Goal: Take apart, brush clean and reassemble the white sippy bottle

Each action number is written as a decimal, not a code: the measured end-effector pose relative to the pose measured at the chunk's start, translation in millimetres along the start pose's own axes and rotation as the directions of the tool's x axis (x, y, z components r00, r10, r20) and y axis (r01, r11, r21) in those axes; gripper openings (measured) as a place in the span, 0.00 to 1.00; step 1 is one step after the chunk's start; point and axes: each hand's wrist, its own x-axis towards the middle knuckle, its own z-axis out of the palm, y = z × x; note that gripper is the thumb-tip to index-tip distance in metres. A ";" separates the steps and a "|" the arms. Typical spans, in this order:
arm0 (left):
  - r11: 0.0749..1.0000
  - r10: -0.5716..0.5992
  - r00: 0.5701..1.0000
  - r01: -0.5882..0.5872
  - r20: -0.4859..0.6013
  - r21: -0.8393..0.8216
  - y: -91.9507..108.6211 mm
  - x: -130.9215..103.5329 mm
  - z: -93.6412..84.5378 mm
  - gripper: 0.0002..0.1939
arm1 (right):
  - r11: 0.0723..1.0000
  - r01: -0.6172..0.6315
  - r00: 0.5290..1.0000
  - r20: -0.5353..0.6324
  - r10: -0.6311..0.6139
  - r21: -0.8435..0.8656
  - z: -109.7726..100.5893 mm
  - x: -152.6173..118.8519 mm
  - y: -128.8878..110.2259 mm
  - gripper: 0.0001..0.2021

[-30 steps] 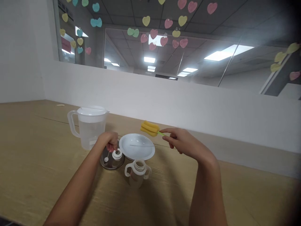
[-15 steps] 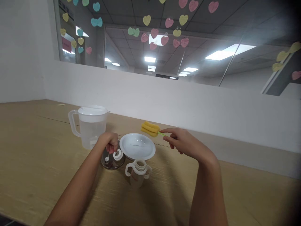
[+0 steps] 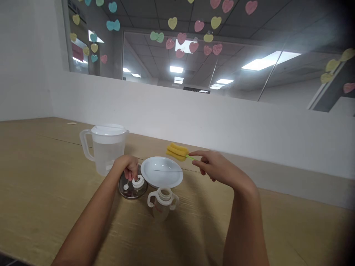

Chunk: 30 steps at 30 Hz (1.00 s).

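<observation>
My left hand [image 3: 129, 167] is over a round metal tray [image 3: 132, 194], its fingers closed on the edge of a white ring-shaped cap [image 3: 138, 181]. A small white piece [image 3: 126, 187] lies on the tray beside the cap. In my right hand [image 3: 209, 164], thumb and fingers pinch the green handle of a yellow sponge brush [image 3: 177, 151], which is behind the white bowl [image 3: 161, 172]. A two-handled bottle [image 3: 161, 207] with an open top stands in front of the bowl, touched by neither hand.
A translucent lidded pitcher [image 3: 108, 147] stands behind my left hand, its handle to the left. Behind the wooden table [image 3: 55, 192] are a white wall and a window with heart-shaped notes.
The white cap has shifted slightly and looks raised or tilted a little under my left fingers. My right hand and the sponge brush are nearly still.
</observation>
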 end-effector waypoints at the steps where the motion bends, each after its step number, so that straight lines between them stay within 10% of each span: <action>1: 1.000 -0.002 1.000 0.002 -0.002 0.003 0.1 0.0 -0.6 0.13 | 1.000 -0.002 1.000 0.001 0.002 0.000 0.0 -0.3 0.1 0.20; 30: 0.999 -0.006 1.000 0.005 -0.029 -0.041 -7.3 -2.1 -2.2 0.08 | 1.000 -0.008 1.000 0.026 0.008 0.003 0.1 -0.5 -0.9 0.20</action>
